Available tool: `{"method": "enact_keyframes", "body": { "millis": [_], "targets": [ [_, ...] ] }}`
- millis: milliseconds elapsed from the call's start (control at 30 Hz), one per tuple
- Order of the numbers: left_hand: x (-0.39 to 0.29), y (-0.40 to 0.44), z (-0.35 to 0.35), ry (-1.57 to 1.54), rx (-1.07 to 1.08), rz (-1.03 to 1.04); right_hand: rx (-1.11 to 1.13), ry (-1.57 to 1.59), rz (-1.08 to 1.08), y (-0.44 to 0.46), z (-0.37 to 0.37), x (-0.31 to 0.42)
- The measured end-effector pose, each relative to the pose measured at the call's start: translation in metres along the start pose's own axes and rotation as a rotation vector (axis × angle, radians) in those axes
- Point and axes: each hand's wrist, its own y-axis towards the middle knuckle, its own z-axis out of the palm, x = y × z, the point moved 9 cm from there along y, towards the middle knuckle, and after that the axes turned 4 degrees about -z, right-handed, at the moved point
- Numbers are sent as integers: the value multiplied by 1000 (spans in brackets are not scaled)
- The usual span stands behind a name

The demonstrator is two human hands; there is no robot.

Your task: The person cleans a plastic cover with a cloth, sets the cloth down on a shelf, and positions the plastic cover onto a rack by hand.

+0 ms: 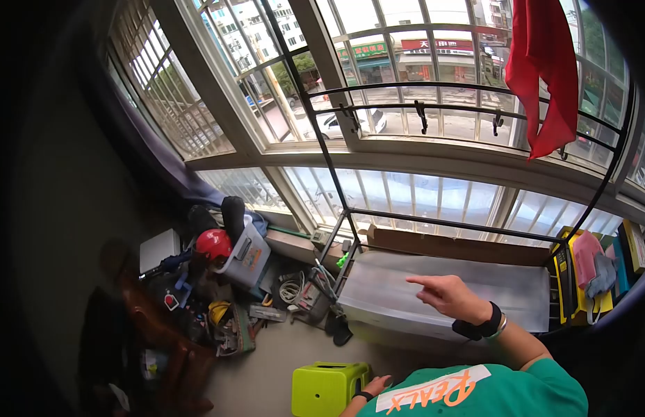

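My right hand (447,297) is raised over the clear plastic cover (461,274) of a long low box below the window. Its index finger points out to the left, the other fingers are partly curled, and nothing shows in it. A dark watch (486,323) and a bracelet circle that wrist. Low in the view, my left hand (376,386) is beside the lime-green plastic stool (322,390), with its fingers loosely extended and nothing visible in them. Whether it touches the stool is hard to see.
A black metal rack (441,221) with hooks stands before the barred window, with a red cloth (545,76) hanging from it. A grey bin (249,257), red helmet (213,244), coiled cable (292,288) and tools clutter the left floor. Yellow boxes (580,295) stand right.
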Motion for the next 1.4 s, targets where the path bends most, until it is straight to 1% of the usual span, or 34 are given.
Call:
{"method": "enact_keyframes", "body": {
  "millis": [33,67,133,167,233,367,467,533,600,667,733,767,867,967,1000,1067,1167,1267,1367,1400],
  "targets": [
    [12,-7,0,-17,-23,-46,5,30,121,-16,0,-29],
    [30,-9,7,-31,-49,-89,-11,56,193,-33,-4,-48],
    [96,4,44,-289,-110,-133,-17,76,334,-70,-10,-81],
    [104,-10,50,-330,-123,-191,-5,67,403,-88,-13,-95],
    [104,-26,53,-377,-142,-296,-2,92,470,-120,-16,-114],
    [106,-44,57,-382,-193,-406,-44,117,587,-159,-19,-134],
    [99,-50,45,-294,-229,-454,-59,91,548,-163,-21,-133],
    [78,-64,15,-149,-261,-520,-50,66,534,-159,-23,-129],
    [37,-84,-31,-6,-336,-601,-42,63,523,-148,-25,-121],
    [7,-105,-79,47,-510,-696,-37,77,521,-135,-29,-111],
    [-1,-120,-108,-14,-737,-743,-84,90,436,-119,-34,-98],
    [-3,-128,-119,-46,-850,-762,-108,95,393,-113,-38,-94],
    [21,-150,-126,-198,-1041,-835,-210,209,337,-99,-50,-94],
    [46,-163,-106,-597,-1004,-827,-277,291,321,-85,-76,-88],
    [58,-153,-97,-676,-914,-813,-301,325,311,-81,-85,-87],
    [71,-117,-76,-628,-653,-718,-395,388,297,-74,-105,-89],
    [82,-49,-33,-415,-385,-446,-536,425,278,-76,-132,-99],
    [74,-2,-2,-263,-304,-184,-614,438,290,-81,-141,-111],
    [54,2,-5,-306,-339,-191,-545,397,368,-85,-116,-123],
    [38,-9,-16,-318,-348,-273,-505,349,357,-85,-104,-126]
  ]
}}
